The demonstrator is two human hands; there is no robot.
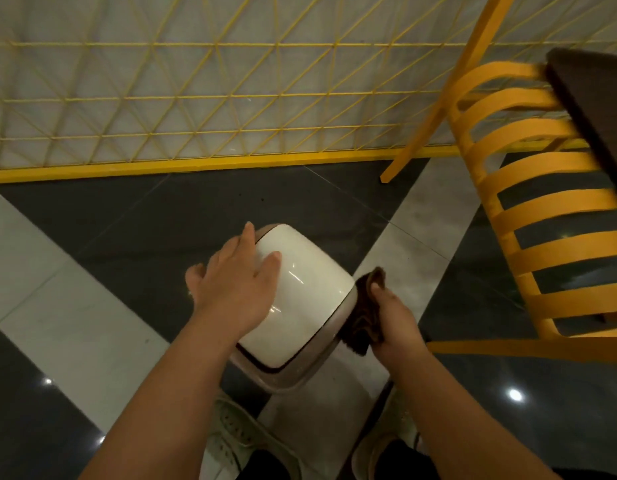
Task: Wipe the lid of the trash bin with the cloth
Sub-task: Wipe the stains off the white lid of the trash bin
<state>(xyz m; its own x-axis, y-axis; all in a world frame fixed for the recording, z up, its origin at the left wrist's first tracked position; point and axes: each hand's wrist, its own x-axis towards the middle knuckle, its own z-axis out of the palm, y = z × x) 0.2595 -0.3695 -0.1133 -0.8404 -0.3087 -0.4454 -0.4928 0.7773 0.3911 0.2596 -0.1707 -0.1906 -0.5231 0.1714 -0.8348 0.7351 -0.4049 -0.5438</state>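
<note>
My left hand [236, 289] lies flat, fingers spread, on the white lid [300, 306] while my right hand [395, 323] pinches the brown cloth [364, 313] against its right edge.

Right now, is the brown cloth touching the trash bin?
Touching. The head view shows the cloth, gripped by the right hand, pressed against the bin's right rim.
</note>
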